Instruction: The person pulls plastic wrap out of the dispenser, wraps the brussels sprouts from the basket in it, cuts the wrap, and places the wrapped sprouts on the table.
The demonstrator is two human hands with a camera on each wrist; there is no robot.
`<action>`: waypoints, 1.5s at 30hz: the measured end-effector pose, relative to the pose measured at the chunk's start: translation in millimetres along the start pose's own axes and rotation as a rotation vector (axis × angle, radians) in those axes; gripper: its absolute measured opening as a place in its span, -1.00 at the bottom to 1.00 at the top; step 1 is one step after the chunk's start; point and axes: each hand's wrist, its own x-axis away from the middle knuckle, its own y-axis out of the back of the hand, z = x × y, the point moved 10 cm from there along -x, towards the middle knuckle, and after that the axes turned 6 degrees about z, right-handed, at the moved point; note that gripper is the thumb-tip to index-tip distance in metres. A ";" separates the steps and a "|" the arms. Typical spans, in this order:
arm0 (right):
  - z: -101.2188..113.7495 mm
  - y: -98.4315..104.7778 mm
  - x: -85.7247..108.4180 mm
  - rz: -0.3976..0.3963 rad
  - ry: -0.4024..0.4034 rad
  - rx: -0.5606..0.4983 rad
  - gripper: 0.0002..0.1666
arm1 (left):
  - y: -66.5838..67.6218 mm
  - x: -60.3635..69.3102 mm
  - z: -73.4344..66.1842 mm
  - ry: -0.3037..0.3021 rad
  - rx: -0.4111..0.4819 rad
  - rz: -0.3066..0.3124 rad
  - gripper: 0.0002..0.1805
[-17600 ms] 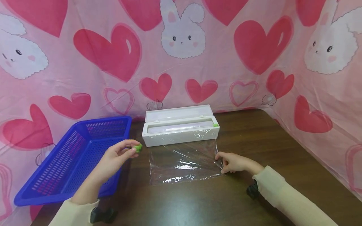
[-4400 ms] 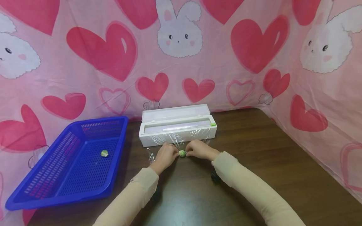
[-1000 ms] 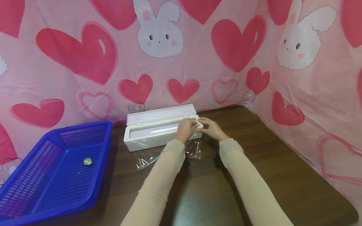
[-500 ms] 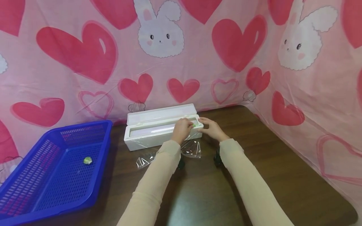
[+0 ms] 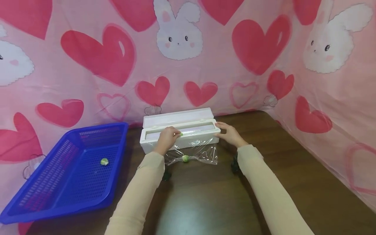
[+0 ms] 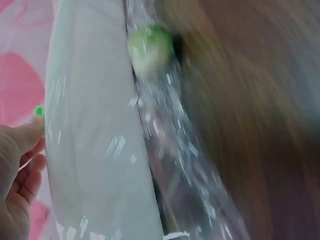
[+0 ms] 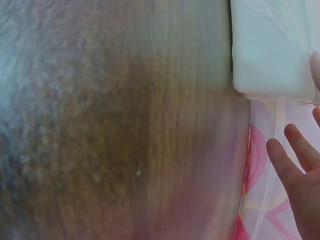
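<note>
A white cling film box (image 5: 202, 139) stands on the table with its lid (image 5: 179, 117) raised. My left hand (image 5: 166, 139) pinches the small green slide cutter (image 5: 181, 133), left of the middle of the box's front edge. My right hand (image 5: 230, 134) holds the box's right end between thumb and index finger; its other fingers are spread in the right wrist view. Clear film (image 5: 207, 156) hangs over the box front onto the table, gathered round a Brussels sprout (image 5: 185, 158). In the left wrist view that sprout (image 6: 150, 49) lies in crumpled film beside the box.
A blue plastic basket (image 5: 85, 178) stands at the left, with one pale green Brussels sprout (image 5: 104, 161) in it. The brown wooden table (image 5: 202, 209) meets a pink heart-and-rabbit cloth (image 5: 217, 65) behind and at the right.
The cutter has slid leftward from the box's right end with my left hand, uncovering the sprout in the film. My right hand has stayed at the box end. Earlier, both hands twisted film round the sprout.
</note>
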 end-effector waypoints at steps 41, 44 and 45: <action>-6.2 0.5 1.0 -0.028 0.028 -0.048 -0.29 | 56.8 86.0 94.9 0.446 0.105 -0.497 -0.74; -4.6 -1.1 0.2 -0.023 0.041 -0.043 -0.28 | 55.0 94.0 104.8 0.521 0.173 -0.527 -0.66; -4.3 -1.6 0.1 -0.023 0.041 -0.048 -0.29 | 54.6 96.5 106.8 0.539 0.191 -0.539 -0.64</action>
